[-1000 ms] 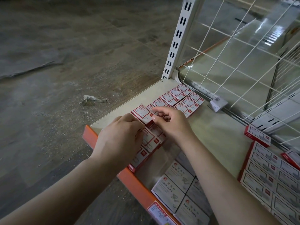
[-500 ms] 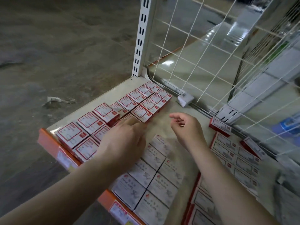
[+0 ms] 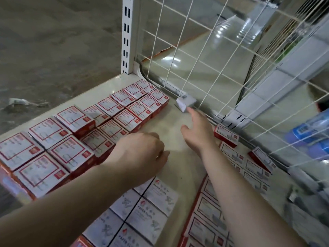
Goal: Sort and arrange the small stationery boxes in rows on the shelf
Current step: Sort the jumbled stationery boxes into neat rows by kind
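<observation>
Boxes (image 3: 114, 122) with red borders lie in two rows on the cream shelf (image 3: 170, 136), running from the back corner by the slotted white post (image 3: 127, 34) to the front edge at lower left; one box (image 3: 74, 120) sits tilted on top of its neighbours. A bare strip of shelf lies open between these rows and a second block of red boxes (image 3: 229, 152) on the right. White paper-clip boxes (image 3: 142, 209) fill the front of that strip, cut off at the bottom edge. A small grey box (image 3: 186, 102) rests alone against the wire grid (image 3: 195, 56) at the back. The right hand (image 3: 199, 132) reaches toward it with fingers straight and slightly apart, its forefinger tip just beside it; contact cannot be told. The left hand (image 3: 140, 152) rests knuckles-up at the edge of the red rows, fingers curled under; whether they hold anything is hidden. The right side is blurred, and the blue things (image 3: 309, 134) behind the grid cannot be made out
</observation>
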A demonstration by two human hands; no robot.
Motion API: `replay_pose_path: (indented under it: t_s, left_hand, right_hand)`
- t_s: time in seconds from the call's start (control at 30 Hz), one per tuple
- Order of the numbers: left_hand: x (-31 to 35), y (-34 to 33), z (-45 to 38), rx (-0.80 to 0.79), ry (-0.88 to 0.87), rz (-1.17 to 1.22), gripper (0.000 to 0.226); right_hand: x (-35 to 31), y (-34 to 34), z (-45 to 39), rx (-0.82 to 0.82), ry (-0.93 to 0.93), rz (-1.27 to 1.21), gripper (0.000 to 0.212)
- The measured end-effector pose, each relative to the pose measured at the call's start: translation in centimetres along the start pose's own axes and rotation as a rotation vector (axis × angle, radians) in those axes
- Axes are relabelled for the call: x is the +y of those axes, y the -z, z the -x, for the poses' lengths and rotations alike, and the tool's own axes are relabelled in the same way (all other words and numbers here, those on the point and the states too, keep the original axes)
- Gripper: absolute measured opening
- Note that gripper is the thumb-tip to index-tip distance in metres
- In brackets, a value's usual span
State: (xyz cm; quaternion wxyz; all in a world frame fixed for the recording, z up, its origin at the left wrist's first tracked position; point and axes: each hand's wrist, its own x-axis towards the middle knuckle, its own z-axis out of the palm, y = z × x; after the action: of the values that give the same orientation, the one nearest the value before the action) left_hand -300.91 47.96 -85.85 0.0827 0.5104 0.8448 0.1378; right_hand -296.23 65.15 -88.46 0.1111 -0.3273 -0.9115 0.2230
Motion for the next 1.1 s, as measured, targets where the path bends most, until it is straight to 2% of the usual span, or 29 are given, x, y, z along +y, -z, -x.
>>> replay_pose_path:
  t_s: [0.23,0.33,0.63,0.83,0.93,1.03,1.1]
  left_hand:
    - [0.0,-0.3,-0.2,0.014,0.026,0.023,0.033]
    - [0.2,-0.2,-0.2,0.013,0.026,0.041,0.03]
    - [0.4,-0.1,0.6,0.004,0.023,0.054,0.03]
    - [0.7,0.0,1.1,-0.015,0.015,0.038,0.031]
    - [0.8,-0.1,1.5,-0.014,0.014,0.036,0.032]
    - [0.8,-0.4,2.1,-0.001,0.005,0.034,0.033]
    - [0.7,-0.5,2.4,0.017,0.009,0.039,0.033]
  right_hand:
    - [0.6,-1.3,-2.7,-0.072,0.055,0.084,0.062]
    - [0.7,-1.8,-3.4,-0.048,0.056,0.088,0.062]
    - [0.7,-1.4,-1.7,0.139,0.122,0.033,0.03]
    - [1.4,-0.4,1.7,0.128,0.16,0.043,0.014]
    - [1.8,0.1,3.5,0.119,0.186,0.091,0.019]
    - [2.1,0.8,5.2,0.13,0.237,0.082,0.042]
    - [2.1,1.1,6.0,0.152,0.239,0.033,0.04]
